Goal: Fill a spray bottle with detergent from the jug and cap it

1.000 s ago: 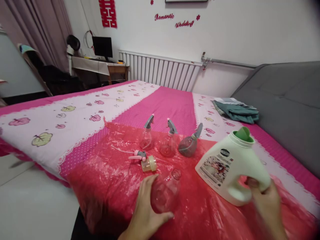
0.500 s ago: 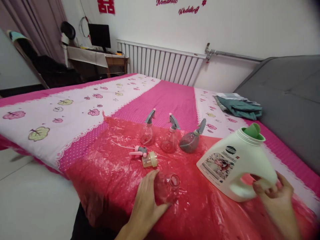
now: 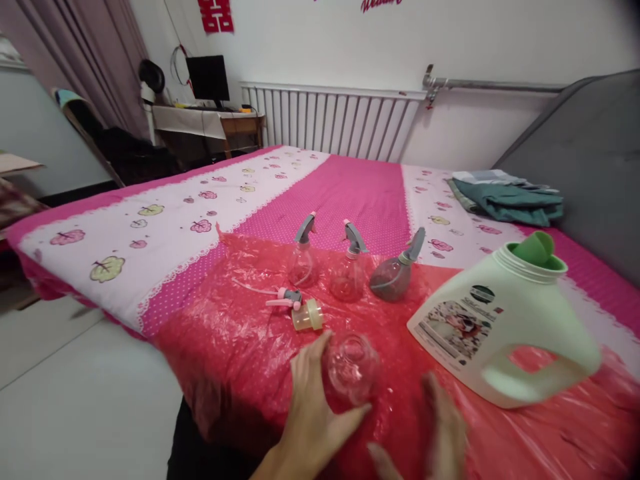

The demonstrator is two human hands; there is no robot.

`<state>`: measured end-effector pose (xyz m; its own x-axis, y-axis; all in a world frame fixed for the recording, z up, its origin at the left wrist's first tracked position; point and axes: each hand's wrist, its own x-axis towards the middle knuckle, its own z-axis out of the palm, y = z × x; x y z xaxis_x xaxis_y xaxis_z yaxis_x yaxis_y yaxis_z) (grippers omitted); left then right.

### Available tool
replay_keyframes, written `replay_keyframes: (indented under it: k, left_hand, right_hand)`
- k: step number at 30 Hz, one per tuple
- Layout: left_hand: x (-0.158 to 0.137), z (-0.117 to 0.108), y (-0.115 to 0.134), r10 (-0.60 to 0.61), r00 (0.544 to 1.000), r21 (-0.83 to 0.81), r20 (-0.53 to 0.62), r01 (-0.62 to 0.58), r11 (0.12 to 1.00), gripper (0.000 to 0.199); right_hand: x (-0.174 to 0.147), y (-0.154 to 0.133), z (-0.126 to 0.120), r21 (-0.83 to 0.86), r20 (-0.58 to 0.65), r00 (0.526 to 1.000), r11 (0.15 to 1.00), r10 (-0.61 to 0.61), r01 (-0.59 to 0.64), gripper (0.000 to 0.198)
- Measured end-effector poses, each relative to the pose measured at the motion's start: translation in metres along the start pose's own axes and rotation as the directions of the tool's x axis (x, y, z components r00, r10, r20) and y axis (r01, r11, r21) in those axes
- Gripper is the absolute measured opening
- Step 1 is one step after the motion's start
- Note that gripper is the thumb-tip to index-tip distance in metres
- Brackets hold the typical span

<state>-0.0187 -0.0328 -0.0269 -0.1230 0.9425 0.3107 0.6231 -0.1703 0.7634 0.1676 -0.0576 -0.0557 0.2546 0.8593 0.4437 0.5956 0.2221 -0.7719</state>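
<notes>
My left hand [image 3: 315, 407] is wrapped round the side of a clear, open-necked bottle [image 3: 354, 370] on the red plastic sheet [image 3: 225, 340]. Just to its right is my right hand [image 3: 440, 427], blurred, with thumb and fingers apart and nothing between them. A pale green detergent jug [image 3: 535, 313] with a green spout stands to the right, untouched. Beyond the bottle lie a yellowish measuring cap [image 3: 307, 316] and a pink-and-grey spray head [image 3: 290, 299] with a thin tube. Three spray bottles stand in a row behind: two clear ones [image 3: 303, 263], [image 3: 346, 275] and a greyish one [image 3: 393, 279].
The sheet covers the near part of a bed [image 3: 350, 187] with a pink and white spread. Folded clothes [image 3: 510, 200] lie at the back right by a grey headboard [image 3: 590, 153]. A desk with a monitor [image 3: 207, 79] and a radiator [image 3: 340, 120] are at the back.
My right hand has let go of the jug's handle and moved left toward the clear bottle. My left hand still holds the bottle, which is now less tilted. The camera view has shifted.
</notes>
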Motion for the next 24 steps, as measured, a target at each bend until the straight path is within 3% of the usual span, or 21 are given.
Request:
replay_keyframes:
  k: [3,6,8,9,12,13,15,18,24]
  left_hand:
    - [0.003,-0.004,0.006,0.213,0.966,-0.045,0.146,-0.209,0.977,0.112]
    - [0.013,-0.019,0.005,0.316,0.904,-0.054,0.288,-0.314,0.948,0.125]
    - [0.027,-0.040,0.000,0.350,0.861,0.003,0.370,-0.378,0.926,0.118]
    - [0.036,-0.053,-0.004,0.365,0.850,0.053,0.381,-0.414,0.909,0.103]
    - [0.068,-0.093,-0.020,0.322,0.930,0.278,0.180,-0.362,0.890,0.052]
    - [0.079,-0.103,-0.026,0.280,0.949,0.367,0.142,-0.313,0.876,0.047]
    - [0.097,-0.113,-0.037,0.232,0.957,0.459,0.173,-0.287,0.841,0.054]
    - [0.111,-0.105,-0.046,0.225,0.953,0.491,0.203,-0.298,0.819,0.055]
    - [0.121,-0.084,-0.048,0.289,0.952,0.504,0.101,-0.299,0.810,0.025]
  right_hand:
    - [-0.002,-0.041,0.037,0.185,0.081,0.978,0.961,0.192,-0.204,0.098]
    - [0.007,-0.053,0.046,0.171,0.066,0.931,0.915,0.360,-0.366,0.096]
    - [0.011,-0.052,0.046,0.141,0.045,0.926,0.916,0.374,-0.377,0.093]
    - [0.012,-0.050,0.045,0.127,0.044,0.927,0.918,0.372,-0.375,0.092]
    - [0.009,-0.043,0.047,0.071,0.093,0.927,0.926,0.363,-0.369,0.088]
    - [0.008,-0.041,0.048,0.056,0.111,0.930,0.932,0.352,-0.359,0.086]
    - [0.006,-0.037,0.051,0.037,0.125,0.940,0.945,0.319,-0.326,0.085]
    - [0.004,-0.031,0.055,0.042,0.122,0.947,0.952,0.296,-0.303,0.083]
    - [0.003,-0.023,0.061,0.063,0.122,0.949,0.952,0.291,-0.300,0.080]
